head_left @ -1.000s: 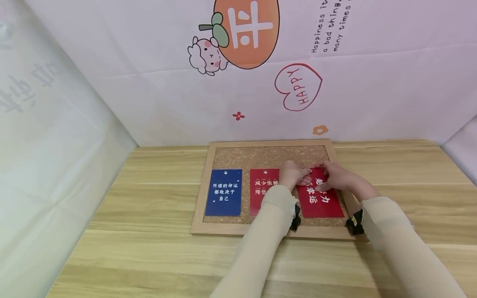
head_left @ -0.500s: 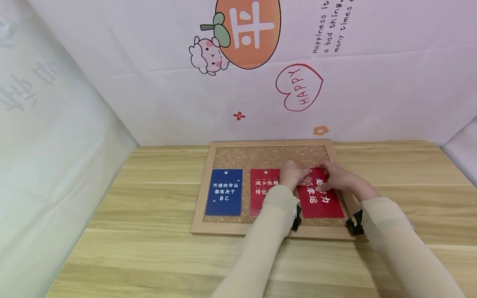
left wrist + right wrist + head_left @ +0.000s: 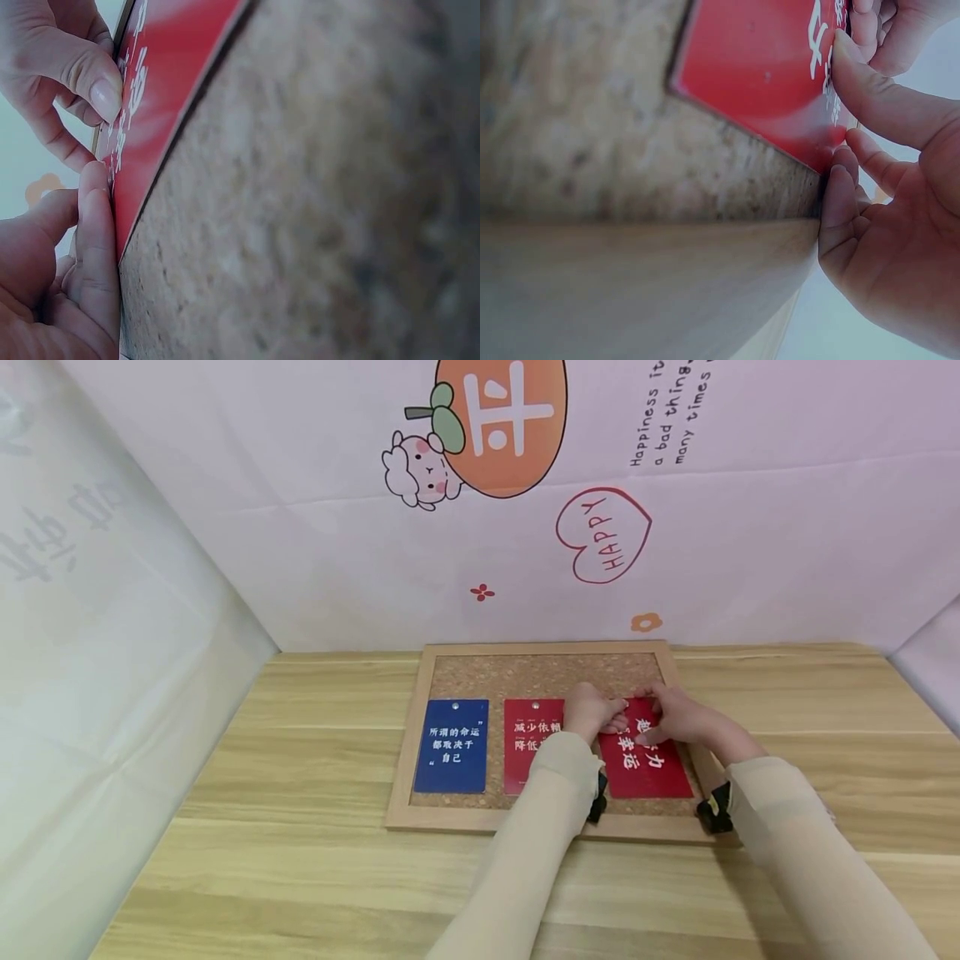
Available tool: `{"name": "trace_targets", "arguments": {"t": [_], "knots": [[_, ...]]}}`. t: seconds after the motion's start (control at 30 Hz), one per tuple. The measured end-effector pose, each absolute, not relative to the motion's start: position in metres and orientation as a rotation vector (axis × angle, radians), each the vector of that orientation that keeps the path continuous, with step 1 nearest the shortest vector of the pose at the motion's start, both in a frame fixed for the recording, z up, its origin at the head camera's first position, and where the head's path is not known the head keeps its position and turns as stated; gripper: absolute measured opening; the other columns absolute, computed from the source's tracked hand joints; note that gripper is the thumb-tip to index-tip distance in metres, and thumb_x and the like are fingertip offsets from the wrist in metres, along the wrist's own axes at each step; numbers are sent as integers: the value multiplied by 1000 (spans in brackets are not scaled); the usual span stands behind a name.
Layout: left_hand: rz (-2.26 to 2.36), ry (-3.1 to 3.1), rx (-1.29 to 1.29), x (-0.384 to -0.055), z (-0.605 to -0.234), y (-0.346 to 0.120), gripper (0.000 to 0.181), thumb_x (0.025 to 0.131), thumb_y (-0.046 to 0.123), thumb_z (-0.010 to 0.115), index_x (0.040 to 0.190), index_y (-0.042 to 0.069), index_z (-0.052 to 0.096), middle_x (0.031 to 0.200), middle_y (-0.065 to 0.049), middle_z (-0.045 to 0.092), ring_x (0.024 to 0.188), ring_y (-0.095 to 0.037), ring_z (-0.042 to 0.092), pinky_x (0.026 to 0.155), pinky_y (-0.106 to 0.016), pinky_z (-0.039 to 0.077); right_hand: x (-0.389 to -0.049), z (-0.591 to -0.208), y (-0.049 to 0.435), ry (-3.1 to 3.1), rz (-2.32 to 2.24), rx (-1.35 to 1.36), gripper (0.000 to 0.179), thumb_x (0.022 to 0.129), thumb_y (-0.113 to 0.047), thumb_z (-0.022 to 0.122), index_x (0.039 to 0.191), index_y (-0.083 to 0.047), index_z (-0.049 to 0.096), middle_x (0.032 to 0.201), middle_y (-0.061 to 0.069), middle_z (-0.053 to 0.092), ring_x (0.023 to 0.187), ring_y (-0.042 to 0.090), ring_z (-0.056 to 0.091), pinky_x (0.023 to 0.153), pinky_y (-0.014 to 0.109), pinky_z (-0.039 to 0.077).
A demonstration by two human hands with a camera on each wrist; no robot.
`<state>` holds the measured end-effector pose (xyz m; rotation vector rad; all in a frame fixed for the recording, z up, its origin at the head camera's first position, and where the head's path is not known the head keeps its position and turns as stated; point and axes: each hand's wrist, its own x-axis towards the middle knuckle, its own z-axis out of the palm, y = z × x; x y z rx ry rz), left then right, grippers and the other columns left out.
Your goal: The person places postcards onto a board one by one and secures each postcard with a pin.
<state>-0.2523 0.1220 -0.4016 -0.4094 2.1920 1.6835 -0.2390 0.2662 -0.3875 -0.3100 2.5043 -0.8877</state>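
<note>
At the right of the framed cork board (image 3: 487, 821) lies a red card (image 3: 645, 777) with white writing, slightly turned. My left hand (image 3: 590, 712) is at its upper left corner, thumb and forefinger tips close together, the other fingers curled. Whatever lies under those fingertips is hidden. My right hand (image 3: 686, 718) rests on the upper right of this card; in the right wrist view its thumb (image 3: 885, 105) lies on the card's face and its other fingers touch near the edge. Left of my left forearm, a second red card (image 3: 521, 760), partly covered, hangs by a white pin (image 3: 535, 706).
A blue card (image 3: 452, 768) with a white pin (image 3: 455, 705) at its top is on the board's left side. The board lies on a wood-grain table (image 3: 300, 793). Behind stands a white printed cloth (image 3: 337, 568); another white cloth (image 3: 112, 693) closes the left side.
The view has shifted very slightly. Both hands stay at the right red card with almost no visible movement.
</note>
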Motion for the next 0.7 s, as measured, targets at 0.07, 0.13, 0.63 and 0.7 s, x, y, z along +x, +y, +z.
{"name": "trace_targets", "arguments": {"t": [0.07,0.13,0.63,0.7], "knots": [[1674,2195,-411,-253,-401,122,21,86,12,70,74,-5,72,72,-19,72,74,-28,73,54,-26,58,-239,-387,266,2507,-888,-311,71,84,-10,70,135,14,27,121,37,40,107,45,44,95,58,44],[1668,2194,-411,-253,-401,122,21,86,12,70,74,-5,72,72,-19,72,74,-28,73,54,-26,58,-239,-387,266,2510,-885,-313,71,84,-10,70,135,14,27,120,37,41,107,44,44,95,58,44],[1683,2184,-421,-253,-402,123,20,86,10,70,76,-6,72,75,-20,73,77,-29,73,50,-24,57,-238,-386,265,2524,-881,-325,72,83,-11,72,134,15,28,120,38,41,109,47,44,96,59,41],[1685,2177,-434,-253,-402,123,20,86,10,70,75,-6,73,75,-20,73,77,-29,73,48,-24,56,-238,-386,265,2527,-883,-331,72,83,-10,72,134,15,28,120,39,41,109,47,43,96,59,41]]}}
